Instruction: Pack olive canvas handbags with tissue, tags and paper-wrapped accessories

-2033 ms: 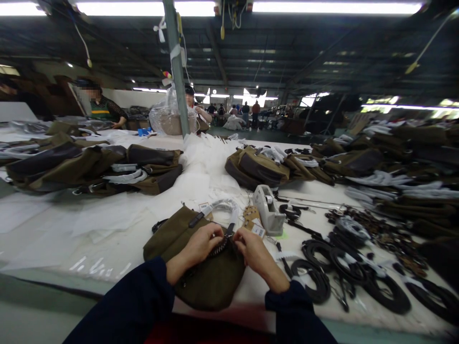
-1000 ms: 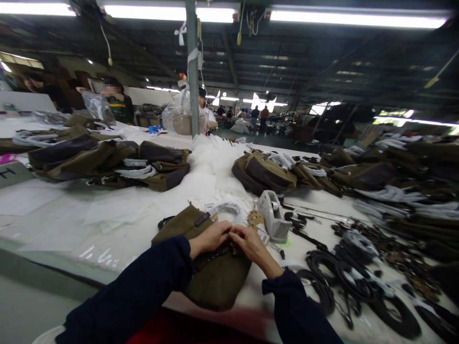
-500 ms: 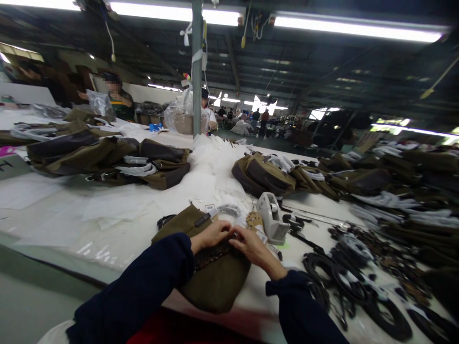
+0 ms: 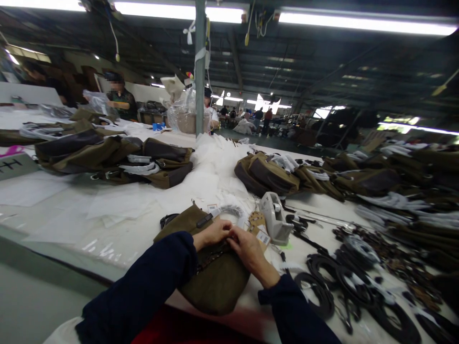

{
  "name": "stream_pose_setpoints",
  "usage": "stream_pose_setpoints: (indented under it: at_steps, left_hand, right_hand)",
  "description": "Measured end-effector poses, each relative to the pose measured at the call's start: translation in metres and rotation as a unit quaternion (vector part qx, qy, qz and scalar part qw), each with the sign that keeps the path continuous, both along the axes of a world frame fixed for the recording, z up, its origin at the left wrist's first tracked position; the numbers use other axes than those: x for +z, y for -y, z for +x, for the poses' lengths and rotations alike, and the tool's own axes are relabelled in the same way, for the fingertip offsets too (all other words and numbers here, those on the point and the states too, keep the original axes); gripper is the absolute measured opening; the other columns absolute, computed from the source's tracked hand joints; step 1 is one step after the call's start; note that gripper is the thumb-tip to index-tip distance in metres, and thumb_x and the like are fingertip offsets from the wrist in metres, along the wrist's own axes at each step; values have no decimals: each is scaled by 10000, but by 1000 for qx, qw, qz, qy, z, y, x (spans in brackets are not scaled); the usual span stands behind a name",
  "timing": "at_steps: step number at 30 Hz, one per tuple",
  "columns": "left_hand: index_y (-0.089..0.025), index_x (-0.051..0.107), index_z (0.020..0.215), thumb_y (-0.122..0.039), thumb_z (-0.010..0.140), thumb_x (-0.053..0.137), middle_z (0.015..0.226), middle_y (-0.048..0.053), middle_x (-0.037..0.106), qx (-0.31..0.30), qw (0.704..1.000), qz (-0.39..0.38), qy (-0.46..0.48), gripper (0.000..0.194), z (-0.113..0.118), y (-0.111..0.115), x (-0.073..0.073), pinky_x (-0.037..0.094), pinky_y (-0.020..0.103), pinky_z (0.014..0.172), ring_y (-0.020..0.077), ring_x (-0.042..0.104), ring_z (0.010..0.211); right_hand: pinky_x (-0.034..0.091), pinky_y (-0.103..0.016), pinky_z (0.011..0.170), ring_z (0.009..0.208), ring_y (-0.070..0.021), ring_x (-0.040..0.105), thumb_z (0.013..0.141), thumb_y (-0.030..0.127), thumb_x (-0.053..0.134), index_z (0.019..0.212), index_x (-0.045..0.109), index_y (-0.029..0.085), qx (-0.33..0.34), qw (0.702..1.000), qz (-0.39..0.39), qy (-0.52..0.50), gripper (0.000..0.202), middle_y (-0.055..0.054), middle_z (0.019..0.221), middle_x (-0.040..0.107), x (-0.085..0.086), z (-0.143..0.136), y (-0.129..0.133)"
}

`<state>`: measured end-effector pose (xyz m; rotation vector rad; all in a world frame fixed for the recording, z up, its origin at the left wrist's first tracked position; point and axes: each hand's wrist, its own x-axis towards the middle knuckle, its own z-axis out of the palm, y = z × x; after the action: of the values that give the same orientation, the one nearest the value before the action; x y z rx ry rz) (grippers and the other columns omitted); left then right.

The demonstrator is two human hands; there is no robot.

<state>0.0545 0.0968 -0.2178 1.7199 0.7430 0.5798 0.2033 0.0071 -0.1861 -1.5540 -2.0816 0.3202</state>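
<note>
An olive-green fabric bag (image 4: 211, 282) lies on the white table (image 4: 118, 224) right in front of me. My left hand (image 4: 213, 234) and my right hand (image 4: 247, 251) meet on top of the bag, fingertips touching, pinching a dark chain or zipper strip (image 4: 211, 256) that runs across it. A white-wrapped handle (image 4: 229, 210) curves just beyond my fingers. Brown paper tags (image 4: 258, 225) lie beside my right hand. Dark blue sleeves cover both forearms.
A grey tape dispenser (image 4: 274, 217) stands just past the tags. Coiled black straps (image 4: 333, 282) cover the table to the right. Piles of olive bags (image 4: 111, 160) lie at back left and centre (image 4: 272, 174). A steel post (image 4: 200, 67) rises behind; people work beyond.
My hands have drawn closer together over the bag's top, from apart to fingertips touching. The camera has shifted slightly left and up; the bag stays in place.
</note>
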Motion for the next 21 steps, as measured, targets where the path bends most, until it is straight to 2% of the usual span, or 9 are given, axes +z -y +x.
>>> stream_pose_setpoints:
  at_steps: [4,7,9,12,14,17,21]
  left_hand:
    - [-138,572,808,-351,724,655,740,10,602,-7,999,-48,4,244,1,5,6,456,235,536,127,546,619]
    - [-140,575,922,-271,678,681,792,7,614,-6,998,-68,0,296,-4,5,12,475,234,545,125,573,635]
    - [-142,577,938,-210,637,693,747,-10,611,-11,997,-75,-11,330,-10,5,16,463,225,529,117,568,601]
    - [-143,596,858,-163,623,667,618,-41,569,-22,997,-70,-31,246,-20,8,20,415,207,485,99,520,521]
    - [-147,597,845,-161,642,637,582,-49,549,-23,998,-58,-32,207,-24,13,26,386,204,466,96,497,494]
    - [-155,576,897,-161,665,602,602,-48,558,-28,999,-40,-14,233,-28,21,39,378,206,474,101,502,504]
    - [-160,555,921,-211,736,570,631,-34,573,-41,999,-22,8,193,-28,28,62,414,211,509,104,524,539]
  right_hand:
    - [361,-257,660,730,-174,583,861,254,604,860,619,215,-14,999,-37,10,42,-8,777,652,6,8,4]
    - [346,-258,645,709,-170,572,860,258,605,849,632,225,-21,998,-58,25,44,-4,748,645,12,12,5]
    - [341,-258,643,702,-167,566,857,265,609,838,632,226,-24,997,-63,29,49,-4,739,642,15,14,6]
    - [334,-254,626,673,-160,555,853,276,615,813,628,225,-29,997,-71,16,66,2,708,626,17,17,6]
    - [333,-251,614,644,-155,541,854,280,610,861,639,233,-33,997,-73,-6,55,15,679,603,15,18,4]
    - [329,-250,598,597,-145,502,858,289,597,991,658,250,-27,995,-75,-59,152,38,634,547,9,19,1]
    - [306,-246,555,559,-128,439,858,313,579,948,698,220,15,976,-126,-175,177,46,595,483,3,20,-3]
